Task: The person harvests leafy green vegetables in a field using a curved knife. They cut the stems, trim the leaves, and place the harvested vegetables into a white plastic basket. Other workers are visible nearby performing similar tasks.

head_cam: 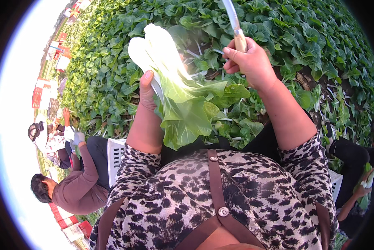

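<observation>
My left hand (147,87) is closed around a head of bok choy (171,72). Its thick white stalk base points up and away from me, and its green leaves hang down towards my lap. Some of my left fingers are hidden behind the stalks. To the right, my right hand (246,61) grips the pale wooden handle of a knife (240,40). The knife's curved metal blade (231,14) points away from me and leaves the picture at the top. A thin pale stalk (218,51) shows by my right fingers. Blade and bok choy are apart.
Leafy green plants (111,56) fill the field ahead. Cut leaves and stalks (249,128) litter the ground near my lap. Co-workers sit at left (77,187) and right (352,156), near white plastic crates (114,156). Red crates (37,97) stand farther left.
</observation>
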Available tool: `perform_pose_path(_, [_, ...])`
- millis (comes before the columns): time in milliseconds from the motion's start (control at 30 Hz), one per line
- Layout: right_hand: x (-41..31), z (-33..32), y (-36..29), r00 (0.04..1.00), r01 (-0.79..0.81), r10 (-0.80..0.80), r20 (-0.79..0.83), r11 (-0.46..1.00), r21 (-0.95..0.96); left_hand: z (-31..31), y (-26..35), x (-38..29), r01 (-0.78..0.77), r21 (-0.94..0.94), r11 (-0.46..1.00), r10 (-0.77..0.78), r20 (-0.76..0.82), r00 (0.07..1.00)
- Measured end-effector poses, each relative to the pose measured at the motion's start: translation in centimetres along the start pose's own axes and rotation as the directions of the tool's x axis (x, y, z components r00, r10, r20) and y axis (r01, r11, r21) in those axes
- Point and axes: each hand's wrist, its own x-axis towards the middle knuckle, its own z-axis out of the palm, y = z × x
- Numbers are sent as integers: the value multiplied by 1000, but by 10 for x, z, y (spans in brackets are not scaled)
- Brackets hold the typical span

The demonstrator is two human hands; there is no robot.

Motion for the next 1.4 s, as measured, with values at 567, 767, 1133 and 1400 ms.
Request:
perform_pose_path(567, [29,-58,114,934,-326,243,-262,881,-342,-153,66,-466,908,385,-166,326,-848,419])
perform_pose_path(767, [-7,5,160,911,-405,340,-233,843,-355,-190,-44,-523,848,177,-500,-102,-984,145])
perform_pose_path(1133, [-59,18,183,852,-524,447,-274,728,-442,-206,-105,-550,983,-153,100,389,-904,-180])
perform_pose_path(1400, [-98,48,155,817,-577,452,-359,635,-513,-226,-163,-577,985,-129,-114,687,-726,-16])
